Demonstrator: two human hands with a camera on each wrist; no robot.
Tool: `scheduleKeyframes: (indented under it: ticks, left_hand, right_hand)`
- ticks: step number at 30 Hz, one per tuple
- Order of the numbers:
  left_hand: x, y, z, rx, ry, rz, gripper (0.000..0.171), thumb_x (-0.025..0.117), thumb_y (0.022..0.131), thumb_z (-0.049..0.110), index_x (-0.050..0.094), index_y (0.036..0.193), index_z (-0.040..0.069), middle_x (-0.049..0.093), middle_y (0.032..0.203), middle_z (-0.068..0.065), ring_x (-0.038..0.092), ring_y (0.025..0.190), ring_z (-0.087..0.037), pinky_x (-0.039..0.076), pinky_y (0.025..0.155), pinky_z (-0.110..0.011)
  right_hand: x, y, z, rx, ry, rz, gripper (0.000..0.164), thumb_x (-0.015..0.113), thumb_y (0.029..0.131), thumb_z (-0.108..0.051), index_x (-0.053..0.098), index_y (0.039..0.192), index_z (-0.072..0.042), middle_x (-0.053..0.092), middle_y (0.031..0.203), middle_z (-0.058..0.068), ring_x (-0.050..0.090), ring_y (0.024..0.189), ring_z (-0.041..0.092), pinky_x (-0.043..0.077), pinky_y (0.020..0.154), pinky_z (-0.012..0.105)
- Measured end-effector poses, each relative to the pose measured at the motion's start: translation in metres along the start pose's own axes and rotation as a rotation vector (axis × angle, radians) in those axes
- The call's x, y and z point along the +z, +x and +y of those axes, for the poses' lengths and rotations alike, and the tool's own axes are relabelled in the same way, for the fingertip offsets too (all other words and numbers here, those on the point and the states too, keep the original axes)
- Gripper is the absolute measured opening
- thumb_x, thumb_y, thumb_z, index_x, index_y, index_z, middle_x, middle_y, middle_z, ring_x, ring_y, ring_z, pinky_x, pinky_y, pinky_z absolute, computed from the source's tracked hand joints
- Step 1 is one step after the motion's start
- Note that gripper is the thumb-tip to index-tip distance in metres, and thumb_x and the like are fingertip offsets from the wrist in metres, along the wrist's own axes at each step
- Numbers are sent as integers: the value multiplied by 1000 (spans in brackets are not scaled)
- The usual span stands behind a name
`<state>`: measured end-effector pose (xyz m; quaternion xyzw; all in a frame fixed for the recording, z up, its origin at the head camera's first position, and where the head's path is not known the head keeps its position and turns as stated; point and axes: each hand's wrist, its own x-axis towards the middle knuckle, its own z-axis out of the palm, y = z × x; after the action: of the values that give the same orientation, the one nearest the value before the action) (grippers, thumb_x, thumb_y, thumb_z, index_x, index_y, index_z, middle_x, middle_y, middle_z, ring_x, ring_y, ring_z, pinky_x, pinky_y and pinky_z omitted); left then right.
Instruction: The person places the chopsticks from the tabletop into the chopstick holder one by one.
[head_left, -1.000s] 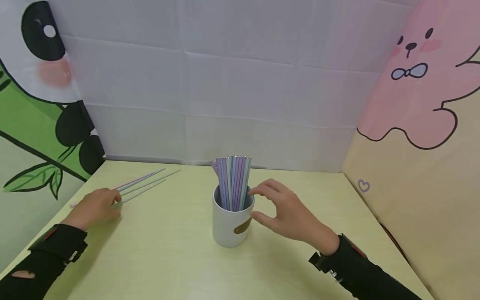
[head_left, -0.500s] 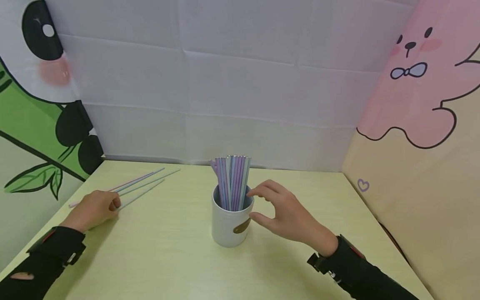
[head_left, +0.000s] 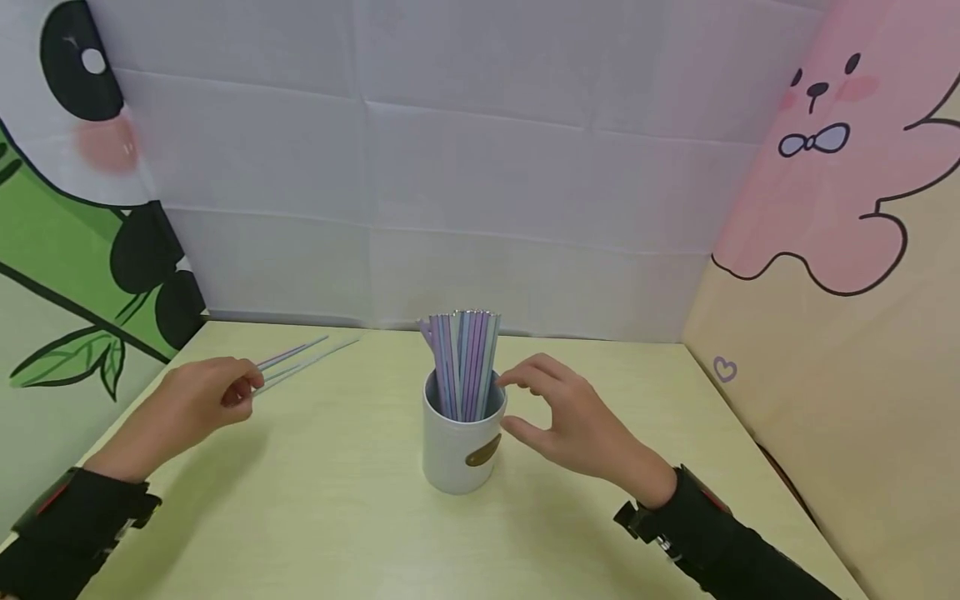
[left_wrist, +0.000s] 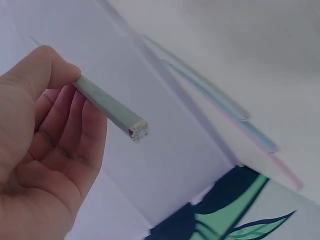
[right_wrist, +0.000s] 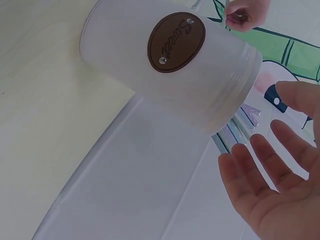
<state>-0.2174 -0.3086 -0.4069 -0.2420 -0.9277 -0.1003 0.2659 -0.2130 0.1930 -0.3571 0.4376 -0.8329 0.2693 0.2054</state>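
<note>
My left hand (head_left: pixel 206 396) is raised over the left part of the table and pinches a pale green chopstick (left_wrist: pixel 110 107) between thumb and fingers. Its square, glittery end faces the left wrist camera. Lying behind that hand are a few loose chopsticks (left_wrist: pixel 210 92), in green, blue and pink. A white cup (head_left: pixel 453 462) stands upright mid-table, holding a bundle of purple, blue and green chopsticks (head_left: pixel 463 362). To the right of its rim is my right hand (head_left: pixel 577 421), fingers loosely bent and thumb apart, gripping nothing. The right wrist view shows the cup's brown oval label (right_wrist: pixel 176 42).
The pale yellow table (head_left: pixel 337 517) ends at a white cloth backdrop (head_left: pixel 480 167). Decorated panels rise at both sides, one with a green-and-black picture (head_left: pixel 75 250), the other with a pink bear (head_left: pixel 832 192).
My left hand has picked up one chopstick from the loose ones, rising and shifting slightly right with it. The right hand and the cup stay where they were.
</note>
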Motion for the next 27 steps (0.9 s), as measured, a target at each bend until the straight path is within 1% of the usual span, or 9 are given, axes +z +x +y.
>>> scheduleKeyframes:
  ticks: [4,7,11,14,17,21,27]
  left_hand:
    - [-14,9,25,101,7,83,42,85,67,-8,71,96,19,60,83,19,52,73,0,44,64,-12]
    - [-25,17,46,179,-11,125,49,88,62,-9,71,98,19,61,85,18,55,73,0,44,65,-9]
    - [-37,29,73,308,-19,180,50,85,59,-10,71,99,16,63,86,14,58,70,-2,46,63,-13]
    - [-41,39,91,376,0,206,47,81,59,-11,71,98,14,64,86,10,56,68,-5,47,60,-19]
    - [-42,49,110,405,39,202,45,80,61,-12,72,99,11,64,86,6,55,69,-7,49,58,-24]
    - [-43,62,138,414,100,162,40,81,67,-12,72,99,9,64,86,2,54,71,-9,52,58,-26]
    - [-39,80,173,462,160,133,34,87,72,-7,72,99,7,67,88,-2,59,74,-14,57,63,-27]
  right_hand:
    - [-1,3,-2,-1,-9,11,40,87,89,-15,71,125,-10,67,123,0,65,116,15,57,99,36]
    - [-1,7,-6,-16,-23,28,40,86,90,-13,70,126,-9,67,124,0,64,118,16,56,102,38]
    - [-3,13,-12,-50,-37,67,40,86,89,-11,70,126,-8,66,124,1,63,120,18,54,105,38]
    - [-3,18,-19,-81,-51,92,39,86,89,-11,70,124,-8,66,123,3,61,122,20,53,107,38]
    - [0,24,-26,-117,-70,101,38,86,88,-10,71,124,-8,65,122,4,59,121,21,51,107,36]
    - [5,34,-34,-155,-121,97,37,86,88,-11,72,122,-9,65,120,4,59,118,21,52,102,34]
    - [12,44,-44,-188,-155,71,26,85,88,-8,77,113,-10,68,109,2,60,104,18,54,87,29]
